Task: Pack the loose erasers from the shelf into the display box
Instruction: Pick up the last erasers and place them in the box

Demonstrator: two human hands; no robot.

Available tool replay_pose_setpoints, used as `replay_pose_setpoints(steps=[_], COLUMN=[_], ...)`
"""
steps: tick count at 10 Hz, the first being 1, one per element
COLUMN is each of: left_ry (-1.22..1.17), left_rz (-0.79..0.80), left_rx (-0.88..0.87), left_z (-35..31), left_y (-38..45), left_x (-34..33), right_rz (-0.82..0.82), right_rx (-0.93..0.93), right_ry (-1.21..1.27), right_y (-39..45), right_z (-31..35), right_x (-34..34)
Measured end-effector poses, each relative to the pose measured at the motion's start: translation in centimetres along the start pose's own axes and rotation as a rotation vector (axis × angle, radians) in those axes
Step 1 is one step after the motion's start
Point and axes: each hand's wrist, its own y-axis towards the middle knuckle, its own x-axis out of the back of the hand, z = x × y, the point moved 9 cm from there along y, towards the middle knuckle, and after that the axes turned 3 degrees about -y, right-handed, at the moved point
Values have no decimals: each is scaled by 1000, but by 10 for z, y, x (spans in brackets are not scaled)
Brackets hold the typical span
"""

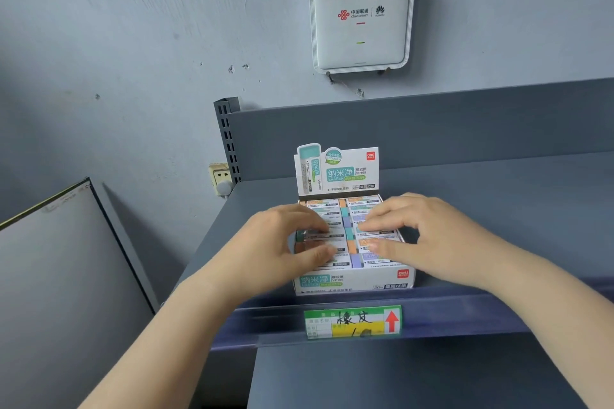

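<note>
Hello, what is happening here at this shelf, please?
A person is packing erasers into a display box on a grey shelf. Both hands are over the open box: the left hand and the right hand touch the top rows with their fingertips, as if pressing them level. The box looks full, and no loose erasers show on the shelf.

A white WiFi router hangs on the blue-grey wall, above the shelf's back panel. A yellowed wall socket sits just beside the slotted shelf upright. A green and yellow price label is clipped to the shelf's front edge. A grey board leans at the lower left.
</note>
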Motion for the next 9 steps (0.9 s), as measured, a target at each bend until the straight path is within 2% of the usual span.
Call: replay_pose_setpoints(steps=[3,4,6,9], left_ry=[7,-14,43,31], left_rz=[-66,-161,-242,-277], left_rx=[-4,-41,-118,-71], left_z=[-6,-13,-27,-25], left_y=[-3,-15,-32,-32], left_x=[4,15,10,10], right_rz=[-66,-143,-171,-145], right_rx=[-6,14,4,-39], right_ry=[13,93,203,242], right_y=[-3,-16,-27,-28], right_z=[4,7,8,4], right_x=[2,12,9,7])
